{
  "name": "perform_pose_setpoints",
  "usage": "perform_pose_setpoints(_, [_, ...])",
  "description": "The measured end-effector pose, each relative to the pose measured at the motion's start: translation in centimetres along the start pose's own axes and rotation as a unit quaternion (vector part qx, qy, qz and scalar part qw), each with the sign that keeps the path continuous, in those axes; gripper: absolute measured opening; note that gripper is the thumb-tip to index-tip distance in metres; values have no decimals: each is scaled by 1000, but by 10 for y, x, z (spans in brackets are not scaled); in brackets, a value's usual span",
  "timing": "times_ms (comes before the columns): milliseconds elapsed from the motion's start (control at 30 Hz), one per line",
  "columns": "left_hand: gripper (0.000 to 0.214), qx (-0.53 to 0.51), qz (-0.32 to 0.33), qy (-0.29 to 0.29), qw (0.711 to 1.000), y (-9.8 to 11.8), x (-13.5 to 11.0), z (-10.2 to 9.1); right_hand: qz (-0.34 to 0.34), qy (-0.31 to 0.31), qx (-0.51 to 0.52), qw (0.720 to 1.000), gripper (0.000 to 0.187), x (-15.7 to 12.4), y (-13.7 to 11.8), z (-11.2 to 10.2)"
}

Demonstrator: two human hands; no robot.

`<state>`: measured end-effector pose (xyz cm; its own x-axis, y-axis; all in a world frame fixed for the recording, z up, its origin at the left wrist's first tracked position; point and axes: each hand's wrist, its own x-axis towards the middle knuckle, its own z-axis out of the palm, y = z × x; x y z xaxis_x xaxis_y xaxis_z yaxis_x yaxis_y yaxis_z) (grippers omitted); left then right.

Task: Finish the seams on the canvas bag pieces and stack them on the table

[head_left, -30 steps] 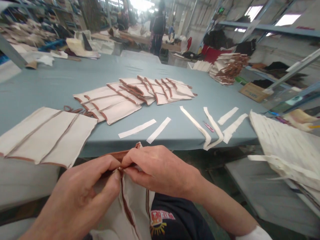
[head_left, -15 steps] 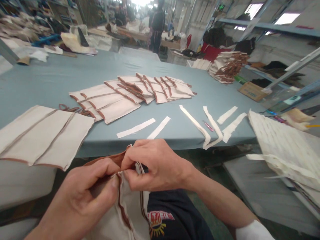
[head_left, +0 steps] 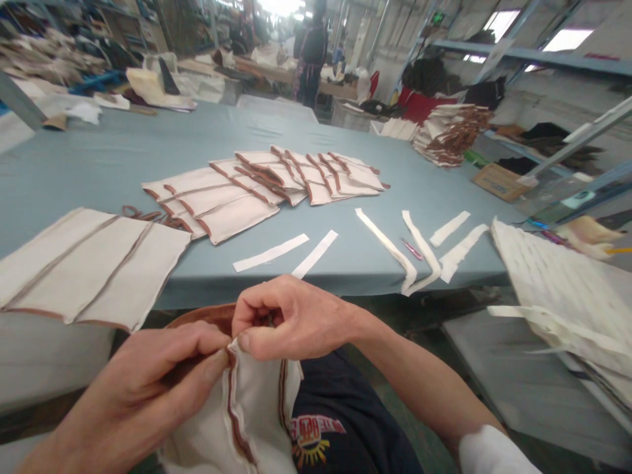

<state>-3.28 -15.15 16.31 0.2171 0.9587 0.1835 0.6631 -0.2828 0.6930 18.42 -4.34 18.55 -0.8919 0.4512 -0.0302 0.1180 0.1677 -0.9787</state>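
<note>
A cream cloth bag [head_left: 251, 408] with brown trim lies in my lap below the table edge. My left hand [head_left: 148, 388] pinches its brown-edged rim from the left. Close beside it, my right hand [head_left: 286, 319] pinches the same rim, fingers curled tight. The two sets of fingertips nearly touch at the bag's top edge. The brown trim loops out behind my hands. Most of the bag's mouth is hidden under my fingers.
On the blue-grey table [head_left: 99, 164] lie rows of finished cream bags [head_left: 261, 184], more flat bags [head_left: 89, 270] at the left edge, several white strips [head_left: 316, 253] and a small pink tool [head_left: 411, 249]. A stack of cloth [head_left: 557, 283] sits right. A person [head_left: 311, 59] stands far back.
My right hand has curled tighter and drawn the bag's rim up; the left thumb has slid along the brown trim. The bag has shifted slightly lower in my lap.
</note>
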Motion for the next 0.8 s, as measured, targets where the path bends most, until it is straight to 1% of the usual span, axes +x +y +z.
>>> perform_pose_setpoints(100, [34, -30, 60, -20, 998, -16, -3, -2, 12, 11, -25, 1000, 4, -1, -3, 3])
perform_pose_setpoints(167, [30, -8, 84, -20, 996, -22, -4, -3, 12, 26, -81, 996, 3, -3, -7, 6])
perform_pose_setpoints(267, [29, 44, 103, 4, 994, -19, 0, -4, 11, 47, -196, 979, 7, -5, -15, 11])
perform_pose_setpoints(367, [24, 92, 138, 43, 985, -6, 9, -7, 2, 74, -273, 959, 8, -6, -22, 12])
perform_pose_setpoints(433, [24, 119, 163, 62, 977, 2, 14, -9, -2, 83, -278, 957, 9, -7, -24, 11])
perform_pose_setpoints(533, [24, 142, 173, 68, 972, 6, 15, -10, 1, 80, -238, 968, 8, -9, -23, 11])
perform_pose_setpoints(667, [18, 125, 175, 65, 974, 0, 9, -8, 11, 103, -243, 965, 12, -7, -12, 16])
perform_pose_setpoints(733, [14, 114, 186, 60, 974, -4, 7, -7, 0, 106, -245, 964, 12, -6, -6, 18])
perform_pose_setpoints(800, [16, 111, 196, 55, 973, -8, 6, -6, -13, 97, -219, 971, 11, -5, -2, 18])
